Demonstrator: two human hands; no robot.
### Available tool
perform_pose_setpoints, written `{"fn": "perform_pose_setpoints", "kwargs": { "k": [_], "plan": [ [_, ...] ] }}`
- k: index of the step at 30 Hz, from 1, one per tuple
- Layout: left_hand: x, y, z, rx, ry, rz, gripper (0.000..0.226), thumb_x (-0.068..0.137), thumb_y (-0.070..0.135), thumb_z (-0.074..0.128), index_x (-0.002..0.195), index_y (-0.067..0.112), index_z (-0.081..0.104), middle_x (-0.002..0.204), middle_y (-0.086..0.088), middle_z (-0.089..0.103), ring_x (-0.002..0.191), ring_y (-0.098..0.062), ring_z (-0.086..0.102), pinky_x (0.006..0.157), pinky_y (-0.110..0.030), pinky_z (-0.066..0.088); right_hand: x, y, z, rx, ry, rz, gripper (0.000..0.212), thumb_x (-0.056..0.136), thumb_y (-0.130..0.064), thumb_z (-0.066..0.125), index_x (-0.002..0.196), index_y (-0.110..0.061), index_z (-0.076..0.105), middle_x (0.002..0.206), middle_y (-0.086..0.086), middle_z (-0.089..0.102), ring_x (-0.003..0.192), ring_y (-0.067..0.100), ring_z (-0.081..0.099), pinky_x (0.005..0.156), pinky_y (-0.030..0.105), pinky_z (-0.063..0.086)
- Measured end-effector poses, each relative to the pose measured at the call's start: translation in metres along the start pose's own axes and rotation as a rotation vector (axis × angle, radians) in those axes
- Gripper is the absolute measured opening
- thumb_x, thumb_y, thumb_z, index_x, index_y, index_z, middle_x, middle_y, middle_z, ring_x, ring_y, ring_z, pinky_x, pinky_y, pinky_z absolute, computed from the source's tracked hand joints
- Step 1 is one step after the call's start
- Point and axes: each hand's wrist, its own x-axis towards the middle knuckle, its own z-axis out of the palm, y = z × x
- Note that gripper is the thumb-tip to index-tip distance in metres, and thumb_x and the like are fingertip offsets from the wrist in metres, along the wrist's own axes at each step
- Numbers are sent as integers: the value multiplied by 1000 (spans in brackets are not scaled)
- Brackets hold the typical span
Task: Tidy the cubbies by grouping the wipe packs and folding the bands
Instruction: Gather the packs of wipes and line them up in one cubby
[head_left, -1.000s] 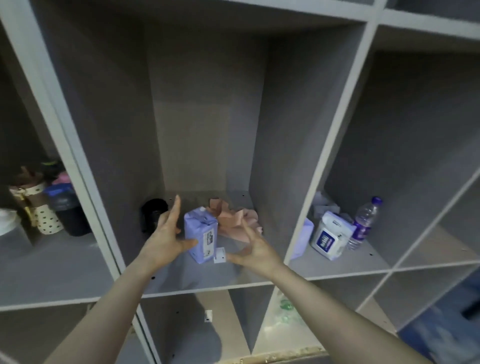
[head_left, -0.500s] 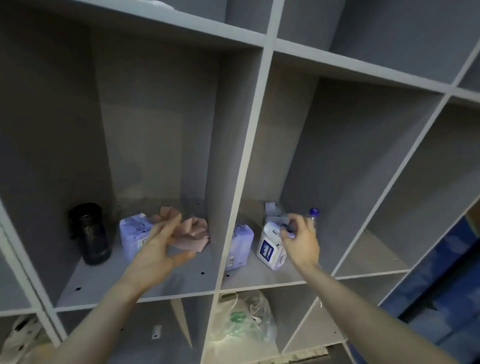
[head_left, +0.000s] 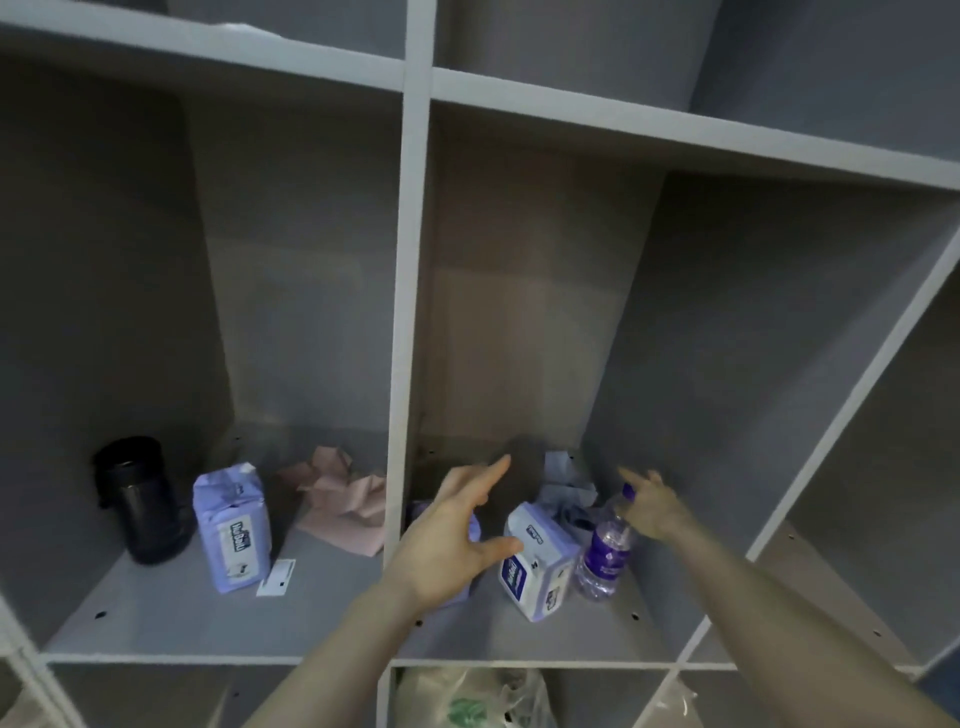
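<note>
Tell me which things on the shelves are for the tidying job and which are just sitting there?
For the job:
- purple wipe pack, left cubby
- white wipe pack, right cubby
- small purple pack, half hidden behind the left hand
- crumpled pink bands

Just sitting there:
- black canister
- water bottle
- white paper slip
- plastic bag, below

Three wipe packs: one lavender pack (head_left: 232, 527) standing lower left, one white pack (head_left: 535, 566) lower centre, one lavender pack (head_left: 470, 530) mostly hidden behind a hand. One black canister (head_left: 141, 499), one water bottle (head_left: 605, 553), one crumpled pink band (head_left: 343, 499), one pale crumpled item (head_left: 566, 486) at back, kind unclear. Two hands: left (head_left: 447, 540), right (head_left: 654, 506).
</note>
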Motion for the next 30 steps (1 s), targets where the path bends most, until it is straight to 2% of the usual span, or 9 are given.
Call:
{"fn": "perform_pose_setpoints", "kwargs": {
  "k": [3,9,14,18,20,22,25,28,30],
  "plan": [
    [18,1,5,33,6,-5,84,78,31,73,143,46,22,127,22,31,117,-4,48,99,-30,45,4,4,7,-48,27,-12,52,89,-19,53,140,-18,38,134,13,32,115,35,54,98,37,43],
    [22,0,12,79,-11,-51,84,79,32,71,144,44,20,133,19,31,115,-3,48,97,-22,43,-3,19,14,-105,64,-52,41,88,-23,57,124,-10,42,124,16,45,106,36,56,85,37,47],
    [10,7,13,35,-48,-71,78,78,27,74,144,32,31,138,3,39,115,-13,53,99,-25,43,-58,3,-18,-276,81,-242,29,84,-45,57,100,-25,45,116,4,60,103,27,60,70,30,42],
    [-17,13,5,-45,-122,-40,78,75,18,77,142,21,38,133,-7,48,114,-17,55,100,-26,44,-124,-57,-53,-216,103,-488,28,77,-50,64,80,-29,46,92,-8,61,88,24,61,69,34,47],
    [-34,16,-7,-53,-147,-12,81,72,15,79,142,20,39,132,-1,51,113,-8,52,99,-17,41,-152,-96,-55,-171,55,-618,28,73,-49,67,81,-28,50,85,-10,61,85,21,61,71,35,48],
    [-49,13,-28,-48,-169,-11,78,69,12,80,137,20,44,122,8,55,102,3,52,89,-10,41,-171,-138,-44,-135,10,-757,28,72,-46,68,84,-25,54,81,-12,60,83,17,60,70,34,46],
    [-75,-5,-79,-69,-126,-116,70,68,6,81,130,18,50,112,1,62,97,-9,59,80,-21,51,-183,-200,-18,11,-62,-867,25,73,-42,70,87,-26,58,87,-8,67,83,17,62,72,36,49],
    [-103,-33,-135,-54,-23,-191,69,70,10,80,131,20,50,119,-4,64,110,-18,59,92,-32,52,-184,-267,15,104,-93,-927,26,74,-44,69,86,-25,57,90,-4,67,82,19,62,73,36,50],
    [-115,-53,-171,-38,75,-244,55,68,12,81,118,17,60,111,-6,67,107,-19,60,93,-33,50,-183,-316,36,139,-73,-973,27,72,-46,66,84,-27,52,94,-6,64,87,19,60,77,38,49]
  ]
}}
